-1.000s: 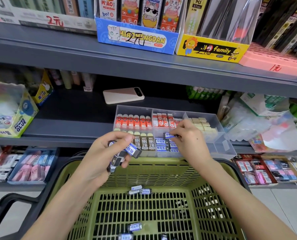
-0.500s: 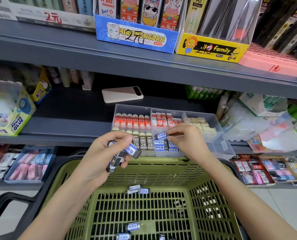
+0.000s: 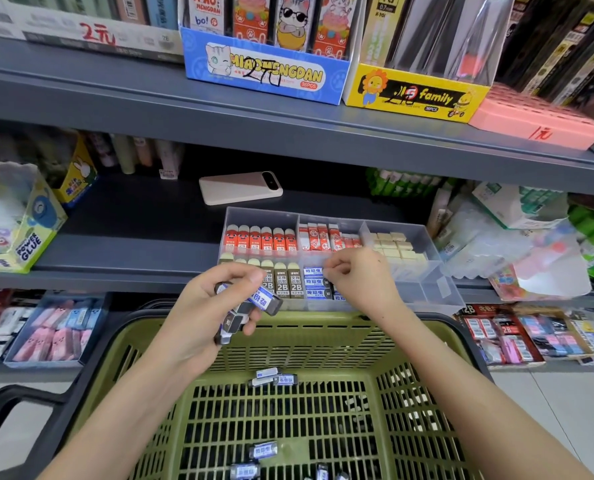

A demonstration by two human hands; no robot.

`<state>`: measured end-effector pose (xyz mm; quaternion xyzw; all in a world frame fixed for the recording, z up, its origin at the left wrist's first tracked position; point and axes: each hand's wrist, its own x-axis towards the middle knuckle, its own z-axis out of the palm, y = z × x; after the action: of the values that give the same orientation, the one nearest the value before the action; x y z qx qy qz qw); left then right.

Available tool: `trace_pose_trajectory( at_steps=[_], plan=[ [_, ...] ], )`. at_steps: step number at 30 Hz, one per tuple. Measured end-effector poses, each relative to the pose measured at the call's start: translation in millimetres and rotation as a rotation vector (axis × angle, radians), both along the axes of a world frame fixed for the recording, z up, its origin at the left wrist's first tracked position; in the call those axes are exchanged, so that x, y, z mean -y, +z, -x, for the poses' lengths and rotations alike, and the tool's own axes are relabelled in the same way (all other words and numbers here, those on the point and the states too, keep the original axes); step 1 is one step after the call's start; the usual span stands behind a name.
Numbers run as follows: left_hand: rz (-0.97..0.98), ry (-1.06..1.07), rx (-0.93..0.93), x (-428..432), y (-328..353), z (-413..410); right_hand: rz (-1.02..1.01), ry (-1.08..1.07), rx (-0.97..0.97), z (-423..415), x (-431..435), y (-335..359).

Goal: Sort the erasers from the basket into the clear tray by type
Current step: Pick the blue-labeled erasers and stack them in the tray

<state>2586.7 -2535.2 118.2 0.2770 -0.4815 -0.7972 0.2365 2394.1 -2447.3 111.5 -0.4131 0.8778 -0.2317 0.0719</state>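
My left hand (image 3: 215,306) grips a bunch of several blue-and-black erasers (image 3: 254,303) above the far rim of the green basket (image 3: 323,329). My right hand (image 3: 364,282) hovers over the clear tray (image 3: 439,282) on the shelf. Its thumb and forefinger pinch the end of a blue eraser (image 3: 313,271) at the top of the blue row in the front middle compartment. Red, 2B and cream erasers fill other compartments. More blue erasers (image 3: 275,376) lie loose on the basket floor.
A pale phone (image 3: 240,190) lies on the shelf behind the tray. A glue box (image 3: 21,237) stands at the left and plastic-wrapped packs (image 3: 517,251) at the right. The basket's black handle (image 3: 8,403) juts out at lower left. Stationery boxes line the shelf above.
My right hand has drawn back toward me and lowered the blue eraser into line with the blue row. My left hand still grips its bunch in about the same place.
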Motion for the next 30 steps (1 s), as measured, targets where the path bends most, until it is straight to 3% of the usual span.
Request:
trace_pose_trajectory(
  at_steps=[3,4,7,8,10,13,18,20,23,27,30],
  plan=[
    [0.005,0.020,-0.012,-2.5,-1.1,0.7,0.040,0.061,-0.139,-12.5,-7.9,11.1],
    [0.009,0.030,-0.016,-2.9,-1.4,1.0,0.137,0.107,-0.074,-20.2,-12.1,15.9],
    [0.003,0.061,-0.031,-3.7,-2.1,1.6,0.364,0.320,0.433,-53.3,-26.2,31.6],
    [-0.012,0.063,-0.034,-4.5,-1.8,1.8,0.379,0.394,0.494,-62.9,-30.0,33.6],
    [-0.063,0.046,-0.034,-6.7,-0.9,2.2,0.402,0.482,0.378,-74.3,-32.4,32.4],
    [-0.128,-0.012,-0.035,-10.9,0.3,2.9,0.504,0.450,0.303,-79.3,-28.7,31.2],
    [-0.026,-0.077,-0.044,-10.9,0.4,1.3,0.624,0.310,0.543,-53.2,-34.0,39.8],
    [-0.007,-0.073,-0.046,-7.1,-0.5,0.1,0.525,0.207,0.469,-20.3,-38.3,46.9],
    [-0.006,-0.064,-0.041,-3.1,-2.9,-0.1,0.098,0.154,0.231,22.5,-36.1,48.1],
    [-0.007,-0.071,-0.028,-3.5,-5.6,0.0,-0.345,0.277,-0.095,42.8,-20.1,39.2],
    [0.004,-0.077,-0.013,-4.2,-6.6,0.5,-0.453,0.362,-0.198,41.3,-10.4,34.5]
  ],
)
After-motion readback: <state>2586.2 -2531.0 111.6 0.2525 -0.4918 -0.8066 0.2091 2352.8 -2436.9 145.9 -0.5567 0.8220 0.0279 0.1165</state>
